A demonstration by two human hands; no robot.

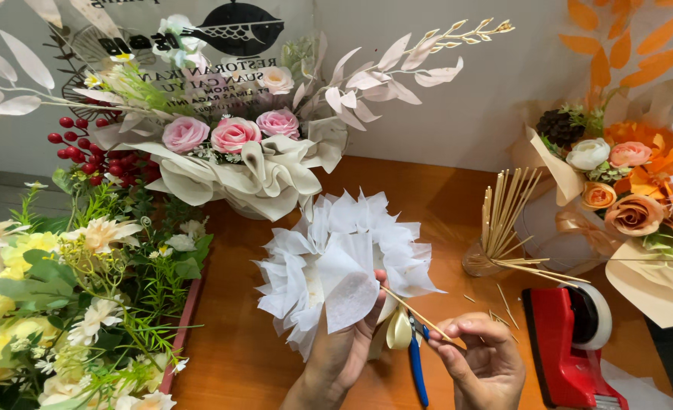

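My left hand (pixel 345 351) grips the underside of a white tissue-paper bouquet (pixel 336 258) with many folded, pointed pieces, held upright above the wooden table (pixel 238 349). My right hand (pixel 482 361) pinches the lower end of a thin wooden skewer (pixel 418 314), whose upper end carries a folded white paper piece and reaches into the bouquet near my left thumb. A cream ribbon (pixel 399 331) hangs by my left hand.
Blue-handled pliers (pixel 417 366) lie between my hands. A red tape dispenser (pixel 572 342) sits at right, a glass of skewers (pixel 497 228) behind it. Flower arrangements stand at the left (pixel 71 288), back (pixel 230 144) and right (pixel 625 197).
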